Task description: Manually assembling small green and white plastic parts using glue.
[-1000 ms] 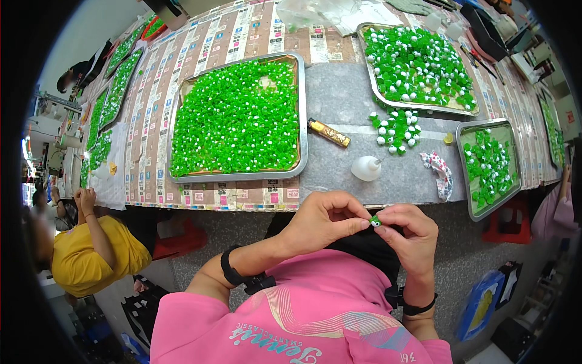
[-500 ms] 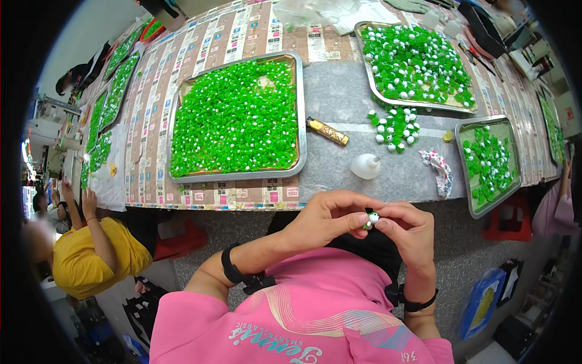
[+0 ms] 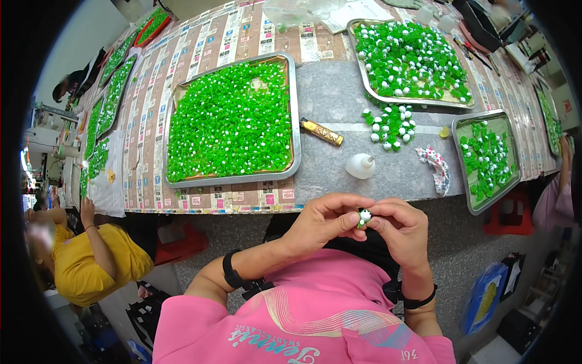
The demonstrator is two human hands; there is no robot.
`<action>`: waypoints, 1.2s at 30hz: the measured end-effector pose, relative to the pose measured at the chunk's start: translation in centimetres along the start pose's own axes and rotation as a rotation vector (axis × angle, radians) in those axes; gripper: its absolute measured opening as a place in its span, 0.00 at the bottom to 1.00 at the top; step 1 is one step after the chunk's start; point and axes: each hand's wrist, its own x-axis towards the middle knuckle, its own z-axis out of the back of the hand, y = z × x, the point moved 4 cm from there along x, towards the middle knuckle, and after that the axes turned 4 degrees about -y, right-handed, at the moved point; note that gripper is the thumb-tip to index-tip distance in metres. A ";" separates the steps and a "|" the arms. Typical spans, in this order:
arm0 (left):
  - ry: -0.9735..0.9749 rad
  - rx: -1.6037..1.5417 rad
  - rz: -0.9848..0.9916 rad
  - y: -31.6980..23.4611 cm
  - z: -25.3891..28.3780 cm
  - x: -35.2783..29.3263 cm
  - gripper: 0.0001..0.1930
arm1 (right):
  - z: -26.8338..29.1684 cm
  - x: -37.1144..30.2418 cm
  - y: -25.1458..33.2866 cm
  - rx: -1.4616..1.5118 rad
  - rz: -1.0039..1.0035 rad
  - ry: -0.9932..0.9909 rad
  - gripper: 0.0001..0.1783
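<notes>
On my feed, the left hand (image 3: 324, 221) and right hand (image 3: 405, 230) jointly pinch one small green-and-white piece (image 3: 364, 217), a white bottle (image 3: 361, 167) located forward of both.

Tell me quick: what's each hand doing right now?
Left hand: closed, holding a small green-and-white piece in a pinch grip.
Right hand: closed, pinching the same piece from the other side.

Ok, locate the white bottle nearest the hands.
In the head view, the bottle sits right of centre on the grey mat, left of patterned cloth.
</notes>
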 end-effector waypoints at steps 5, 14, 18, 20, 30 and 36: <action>0.034 -0.162 0.015 0.8 0.0 0.1 0.15 | 0.0 0.0 0.0 -0.045 0.049 -0.015 0.08; 0.140 -0.334 0.029 1.0 -0.3 0.1 0.15 | -0.3 0.1 0.1 0.005 0.036 -0.009 0.08; 0.133 -0.334 0.028 0.9 -0.2 0.1 0.15 | -0.4 0.2 0.1 0.042 0.041 0.005 0.08; 0.130 -0.328 0.022 0.8 -0.2 0.1 0.15 | -0.4 0.2 0.0 0.073 0.029 0.013 0.08; 0.047 -0.038 -0.069 -0.2 -0.1 -0.2 0.14 | -0.6 0.4 0.8 0.198 0.041 0.108 0.10; 0.046 0.000 -0.131 -0.2 -0.2 -0.3 0.13 | -0.6 0.3 0.7 0.162 0.087 0.117 0.10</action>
